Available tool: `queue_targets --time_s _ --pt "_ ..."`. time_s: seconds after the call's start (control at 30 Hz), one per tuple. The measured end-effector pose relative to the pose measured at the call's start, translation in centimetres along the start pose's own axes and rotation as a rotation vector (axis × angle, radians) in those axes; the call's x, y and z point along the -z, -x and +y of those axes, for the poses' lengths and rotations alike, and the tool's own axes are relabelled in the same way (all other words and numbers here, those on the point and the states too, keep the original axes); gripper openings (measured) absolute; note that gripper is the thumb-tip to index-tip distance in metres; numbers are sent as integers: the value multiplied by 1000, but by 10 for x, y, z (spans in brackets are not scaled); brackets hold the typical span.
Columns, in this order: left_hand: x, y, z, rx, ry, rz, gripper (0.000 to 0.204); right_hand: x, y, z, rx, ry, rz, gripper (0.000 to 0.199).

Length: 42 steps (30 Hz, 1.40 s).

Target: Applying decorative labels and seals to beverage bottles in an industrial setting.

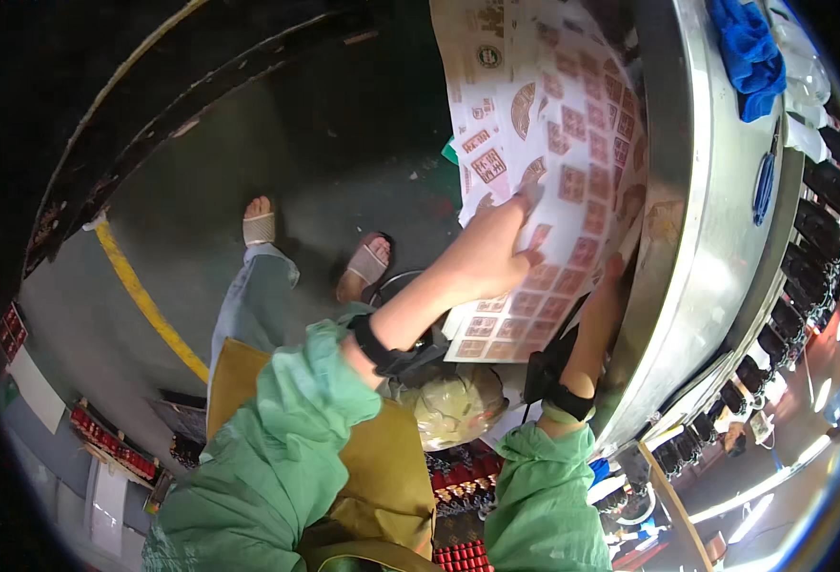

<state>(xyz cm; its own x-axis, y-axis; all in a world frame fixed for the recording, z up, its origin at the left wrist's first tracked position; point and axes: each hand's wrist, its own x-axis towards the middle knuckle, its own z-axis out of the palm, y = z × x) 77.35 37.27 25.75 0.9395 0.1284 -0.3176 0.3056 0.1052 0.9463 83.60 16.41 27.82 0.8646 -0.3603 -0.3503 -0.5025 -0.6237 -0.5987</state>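
Note:
A large white sheet of brown printed labels [553, 124] hangs in front of me, partly over the metal table edge. My left hand [491, 253] presses on its face, fingers pinching at one label near the middle. My right hand [613, 276] reaches under the sheet's right side and is mostly hidden behind it; only the forearm and black wristband show. Both arms wear green sleeves, and a black band sits on each wrist.
A curved metal worktable [715, 238] runs along the right, with a blue cloth [748, 52] on it and a row of dark bottles [820, 219] beyond. Below lie a bag of scraps [453, 405], red items, my sandalled feet [363, 267] and a yellow floor line [143, 300].

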Motion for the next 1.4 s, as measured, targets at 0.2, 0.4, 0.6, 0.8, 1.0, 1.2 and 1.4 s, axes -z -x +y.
queue_targets --time_s 0.2,0.4,0.6,0.8,1.0,1.2,1.4 --pt "109 90 33 207 36 -266 67 -50 20 -20 674 496 114 66" --pt "147 159 143 266 268 -336 67 -77 21 0 638 819 207 89" --pt "141 172 259 112 260 -379 57 -23 82 -22 536 406 -265 115" --pt "110 112 359 -415 38 -36 43 145 170 -162 -83 -1209 -1052 110" --pt "148 -8 457 -670 31 115 60 145 119 -373 530 -801 -645 53" --pt "187 -38 532 -911 -487 846 51 48 20 -500 708 -830 -700 56" --pt "177 93 419 -681 -240 130 60 -34 -112 -475 991 -249 -593 65"
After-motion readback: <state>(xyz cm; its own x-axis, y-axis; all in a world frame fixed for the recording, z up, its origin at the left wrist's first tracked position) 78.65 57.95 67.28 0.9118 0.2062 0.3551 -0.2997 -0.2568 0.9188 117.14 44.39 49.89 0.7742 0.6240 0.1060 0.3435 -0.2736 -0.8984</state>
